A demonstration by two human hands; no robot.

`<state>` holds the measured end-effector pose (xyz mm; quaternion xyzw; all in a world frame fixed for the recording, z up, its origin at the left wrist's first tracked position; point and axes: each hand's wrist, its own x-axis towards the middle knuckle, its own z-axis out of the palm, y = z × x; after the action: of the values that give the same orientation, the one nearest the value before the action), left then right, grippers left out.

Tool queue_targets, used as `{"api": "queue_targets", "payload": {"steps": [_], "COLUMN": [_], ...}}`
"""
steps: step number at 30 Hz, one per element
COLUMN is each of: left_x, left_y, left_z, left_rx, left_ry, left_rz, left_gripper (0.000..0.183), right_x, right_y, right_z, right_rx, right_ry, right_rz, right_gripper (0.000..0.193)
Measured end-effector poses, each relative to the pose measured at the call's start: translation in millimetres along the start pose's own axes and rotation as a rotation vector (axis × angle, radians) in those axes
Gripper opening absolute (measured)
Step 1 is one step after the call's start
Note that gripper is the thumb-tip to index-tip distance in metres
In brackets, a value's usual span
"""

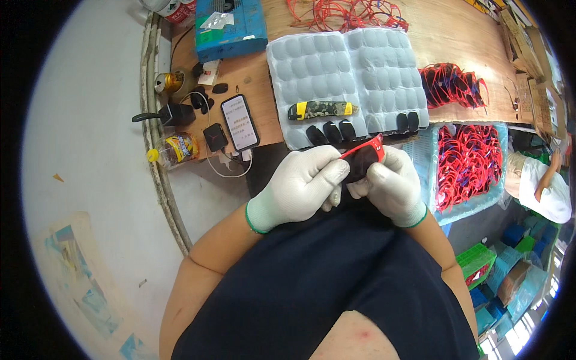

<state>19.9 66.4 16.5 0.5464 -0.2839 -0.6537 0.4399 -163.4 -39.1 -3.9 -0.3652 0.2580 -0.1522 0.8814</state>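
Observation:
Both my hands wear white gloves with green cuff edges. Between them, close to my body, is a pair of red-framed glasses with dark lenses. My left hand pinches its left side with thumb and fingers, while my right hand grips the right side; gloves hide part of the frame. Just beyond lies a pale moulded tray with rows of rounded hollows. Several dark lenses sit along its near edge, and two more dark lenses are at its near right. A yellow and camouflage-patterned tool rests across the tray.
Left on the wooden table are a lit phone, a black box, a bottle and a can. A blue box stands behind. Red frames lie right, above a filled crate. Another person is far right.

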Motion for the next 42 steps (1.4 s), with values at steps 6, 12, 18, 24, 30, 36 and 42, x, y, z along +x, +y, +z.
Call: {"api": "queue_targets", "payload": {"steps": [6, 12, 18, 24, 30, 36, 42], "left_x": [1, -2, 5, 17, 30, 43, 47], "left_y": [0, -2, 3, 4, 16, 25, 29], "left_z": [5, 25, 32, 37, 47, 80, 82], "left_rx": [0.167, 0.59, 0.63, 0.507, 0.42, 0.714, 0.934], "left_ry": [-0.041, 0.177, 0.161, 0.13, 0.057, 0.15, 0.096], "left_rz": [0.285, 0.698, 0.791, 0.639, 0.423, 0.736, 0.862], "left_gripper": [0.027, 0.03, 0.027, 0.033, 0.036, 0.034, 0.042], "right_x": [-5, -16, -15, -8, -14, -26, -19], "right_y": [-17, -23, -30, -42, -57, -74, -76], "right_z": [10, 5, 3, -15, -31, -56, -69], "right_rx": [-0.352, -0.343, -0.249, -0.327, -0.527, -0.633, -0.575], "right_ry": [0.104, 0.055, 0.005, -0.014, -0.019, -0.008, -0.196], "right_rz": [0.031, 0.099, 0.14, 0.184, 0.038, -0.097, -0.13], "right_gripper": [0.021, 0.022, 0.022, 0.023, 0.018, 0.028, 0.026]}}
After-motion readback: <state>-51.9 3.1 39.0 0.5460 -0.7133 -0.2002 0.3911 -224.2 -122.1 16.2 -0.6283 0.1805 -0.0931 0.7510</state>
